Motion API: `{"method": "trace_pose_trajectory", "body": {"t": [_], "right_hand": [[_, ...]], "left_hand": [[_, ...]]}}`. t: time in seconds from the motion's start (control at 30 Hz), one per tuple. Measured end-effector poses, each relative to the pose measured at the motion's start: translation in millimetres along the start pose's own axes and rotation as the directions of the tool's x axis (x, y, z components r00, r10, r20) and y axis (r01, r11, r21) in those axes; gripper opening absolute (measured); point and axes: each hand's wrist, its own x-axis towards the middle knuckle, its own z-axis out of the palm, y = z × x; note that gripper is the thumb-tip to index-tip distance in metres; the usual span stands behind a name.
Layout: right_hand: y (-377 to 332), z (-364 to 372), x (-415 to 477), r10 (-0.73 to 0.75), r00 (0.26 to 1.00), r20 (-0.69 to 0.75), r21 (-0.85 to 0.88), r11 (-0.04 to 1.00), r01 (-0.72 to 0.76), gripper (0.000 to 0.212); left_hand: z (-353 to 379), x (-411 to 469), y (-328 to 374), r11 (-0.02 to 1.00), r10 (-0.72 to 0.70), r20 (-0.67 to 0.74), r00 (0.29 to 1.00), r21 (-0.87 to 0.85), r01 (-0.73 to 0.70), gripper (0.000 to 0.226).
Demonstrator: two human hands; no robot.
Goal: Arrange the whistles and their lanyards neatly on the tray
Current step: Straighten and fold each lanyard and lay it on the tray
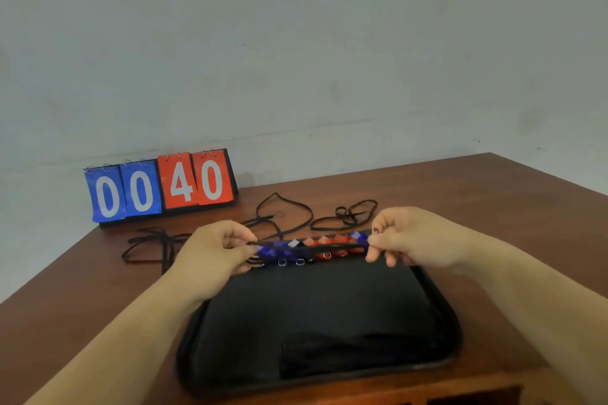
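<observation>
Task looks approx. half done. Whistles (312, 245) sit in one row along the far edge of the black tray (450, 322), blue ones (276, 248) on the left, red ones (332, 242) on the right, w/ a pale one between and another pale/blue one at the right end. Key rings show along the near side of the row. Left hand (217, 248) is at the row's left end, right hand (404, 237) at its right end. Both have fingers curled, thumb against fingertips, pinching what looks like a black lanyard (263, 243) pulled straight across the row. It's thin and blurry, so can't be sure it's a cord and not the tray rim. Near the front of the tray lies a dark heap (345, 352), prob. lanyards already put down, hard to make out against the black. Still left: several loose lanyards (286, 207) lie tangled on the wooden table (493, 207) beyond the tray, one bunch far right (355, 214) and another far left (154, 243), all off the tray. Those need bringing in and laying flat, and the stretched one needs setting down. A flip scoreboard (161, 187) reading 00 40 stands at the back by the wall.
</observation>
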Motion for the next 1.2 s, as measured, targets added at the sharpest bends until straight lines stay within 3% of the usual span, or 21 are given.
{"method": "trace_pose_trajectory", "body": {"t": [0.17,0.4,0.73,1.2], "right_hand": [[5.0,4.7,-38.2,0.037,0.995,0.089,-0.262,0.965,-0.012,0.010],[14.9,8.1,-63.4,0.045,0.992,0.119,-0.518,0.855,0.023,0.006],[23.2,0.1,-70.1,0.071,0.996,0.051,-0.613,0.790,-0.025,0.007],[19.4,-0.1,-61.1,0.114,0.993,0.010,-0.681,0.728,-0.076,0.013]], "left_hand": [[16.4,-38.0,-13.5,0.987,-0.039,0.169,0.985,0.161,0.011,0.012],[32.0,-59.8,-5.5,0.916,0.019,0.252,0.968,0.383,-0.117,0.015],[40.8,-64.7,5.3,0.853,-0.002,0.306,0.952,0.497,-0.158,0.014],[45.6,-62.0,3.0,0.841,0.018,0.296,0.955,0.513,-0.174,0.012]]}}
